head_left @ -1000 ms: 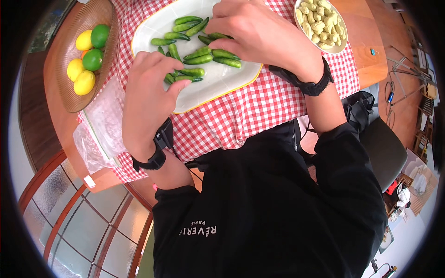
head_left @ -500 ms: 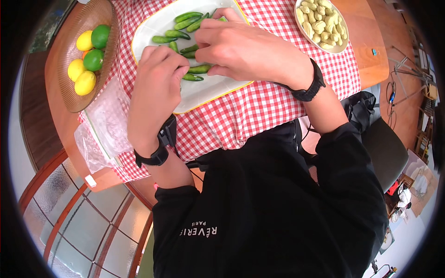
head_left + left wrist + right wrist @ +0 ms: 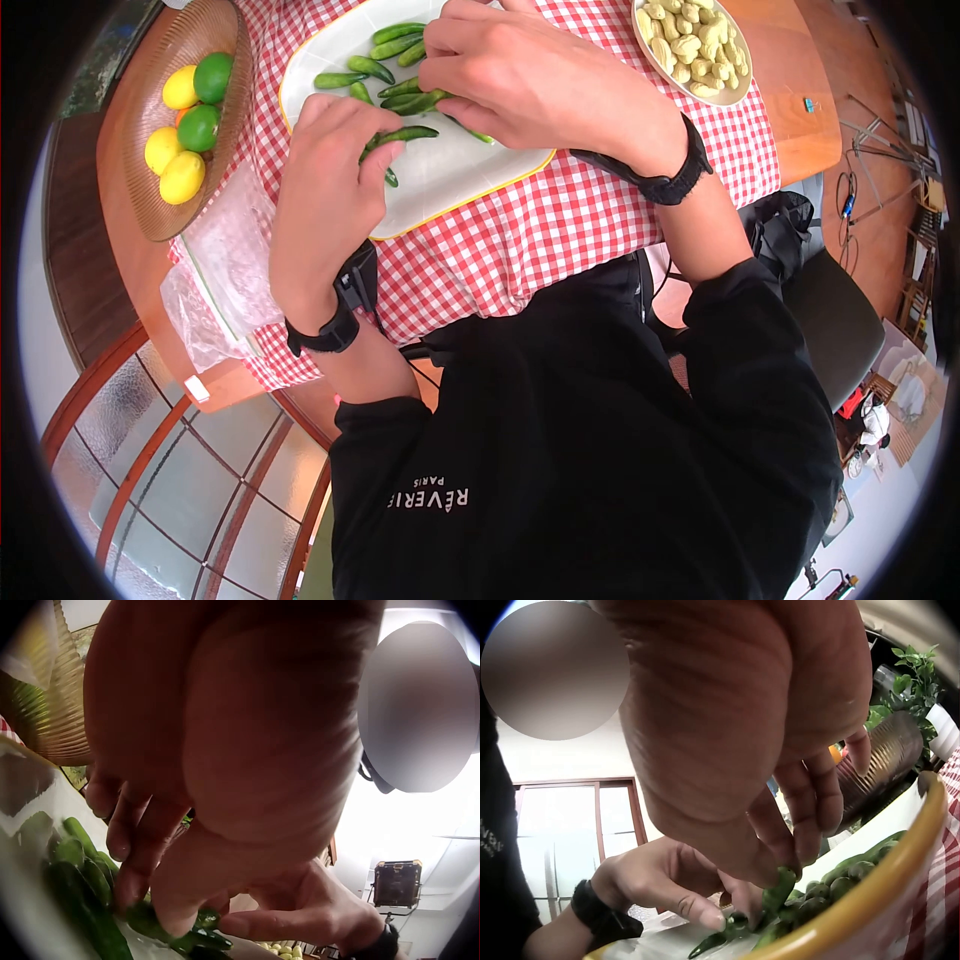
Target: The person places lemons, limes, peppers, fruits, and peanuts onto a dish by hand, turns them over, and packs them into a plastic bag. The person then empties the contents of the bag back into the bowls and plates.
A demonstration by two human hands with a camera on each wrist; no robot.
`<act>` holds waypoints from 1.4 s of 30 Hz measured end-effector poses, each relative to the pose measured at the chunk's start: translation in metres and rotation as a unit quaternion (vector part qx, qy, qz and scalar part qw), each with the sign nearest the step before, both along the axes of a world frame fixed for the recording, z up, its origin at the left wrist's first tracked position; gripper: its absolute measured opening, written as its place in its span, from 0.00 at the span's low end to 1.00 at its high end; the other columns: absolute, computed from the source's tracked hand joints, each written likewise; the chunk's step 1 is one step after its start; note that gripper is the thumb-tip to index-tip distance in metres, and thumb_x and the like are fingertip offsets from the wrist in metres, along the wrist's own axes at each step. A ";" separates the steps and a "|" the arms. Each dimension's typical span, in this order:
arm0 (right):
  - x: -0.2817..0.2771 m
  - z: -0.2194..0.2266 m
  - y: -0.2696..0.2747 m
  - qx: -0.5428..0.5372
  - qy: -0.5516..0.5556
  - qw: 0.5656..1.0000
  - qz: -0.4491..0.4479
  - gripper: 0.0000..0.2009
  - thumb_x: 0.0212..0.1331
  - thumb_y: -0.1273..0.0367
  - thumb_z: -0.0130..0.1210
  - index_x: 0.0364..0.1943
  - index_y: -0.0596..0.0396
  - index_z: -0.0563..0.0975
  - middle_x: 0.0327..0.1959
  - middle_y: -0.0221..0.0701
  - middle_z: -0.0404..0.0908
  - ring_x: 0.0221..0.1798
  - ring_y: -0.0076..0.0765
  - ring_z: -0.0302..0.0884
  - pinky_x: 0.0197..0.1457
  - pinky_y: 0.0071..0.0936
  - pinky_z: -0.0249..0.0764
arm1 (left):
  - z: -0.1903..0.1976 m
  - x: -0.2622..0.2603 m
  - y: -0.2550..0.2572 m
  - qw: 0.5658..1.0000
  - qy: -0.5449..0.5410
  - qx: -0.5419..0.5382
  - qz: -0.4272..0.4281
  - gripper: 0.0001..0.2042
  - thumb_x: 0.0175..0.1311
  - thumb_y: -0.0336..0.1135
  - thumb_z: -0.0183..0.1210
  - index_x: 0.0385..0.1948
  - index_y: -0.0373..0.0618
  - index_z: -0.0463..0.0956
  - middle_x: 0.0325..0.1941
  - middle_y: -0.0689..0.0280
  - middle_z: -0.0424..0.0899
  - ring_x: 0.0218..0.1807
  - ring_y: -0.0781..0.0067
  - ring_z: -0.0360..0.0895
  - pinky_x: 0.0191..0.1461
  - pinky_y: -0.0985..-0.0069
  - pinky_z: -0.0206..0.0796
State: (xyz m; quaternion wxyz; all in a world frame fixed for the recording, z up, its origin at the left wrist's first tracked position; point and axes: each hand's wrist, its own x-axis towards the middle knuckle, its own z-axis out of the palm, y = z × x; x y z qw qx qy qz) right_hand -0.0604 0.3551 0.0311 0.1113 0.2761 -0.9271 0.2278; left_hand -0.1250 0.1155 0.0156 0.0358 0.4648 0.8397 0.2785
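Note:
Several green chili peppers (image 3: 397, 47) lie on a white plate (image 3: 450, 200) with a yellow rim. My left hand (image 3: 325, 190) is over the plate's left part, its thumb and index finger pinching a chili pepper (image 3: 146, 919). Opposite it, my right hand (image 3: 525, 75) reaches in from the right and pinches another chili pepper (image 3: 781, 889) between thumb and fingers. Both hands are close together above the peppers, and their fingers hide part of the pile. A loose pepper (image 3: 470, 130) shows just below the right thumb.
Left of the plate stands a ribbed amber bowl (image 3: 150, 215) with lemons and limes. A clear plastic bag (image 3: 230, 260) lies near the table's left edge. Peanuts (image 3: 700, 45) fill a pale bowl at the upper right. A red checked cloth (image 3: 590, 215) covers the table.
My right hand went in toward the left hand, then drew back a little. The left fingers came together on a pepper. Peppers between the hands have shifted and turned.

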 end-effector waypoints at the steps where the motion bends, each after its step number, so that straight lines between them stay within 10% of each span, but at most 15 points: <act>1: 0.000 0.002 0.000 0.011 -0.008 1.000 0.004 0.07 0.63 0.70 0.57 0.35 0.60 0.81 0.35 0.36 0.77 0.47 0.41 0.77 0.57 0.42 0.71 | 0.000 0.001 0.001 1.000 0.000 0.000 0.000 0.09 0.56 0.22 0.68 0.40 0.35 0.84 0.40 0.57 0.83 0.49 0.49 0.75 0.56 0.59 0.69; 42: -0.005 -0.010 -0.003 0.035 0.001 0.999 0.023 0.07 0.63 0.69 0.59 0.31 0.57 0.83 0.31 0.35 0.81 0.44 0.40 0.80 0.53 0.39 0.69 | 0.000 0.003 0.008 0.997 -0.054 0.042 0.025 0.07 0.58 0.24 0.70 0.36 0.37 0.84 0.31 0.58 0.83 0.40 0.54 0.77 0.46 0.61 0.69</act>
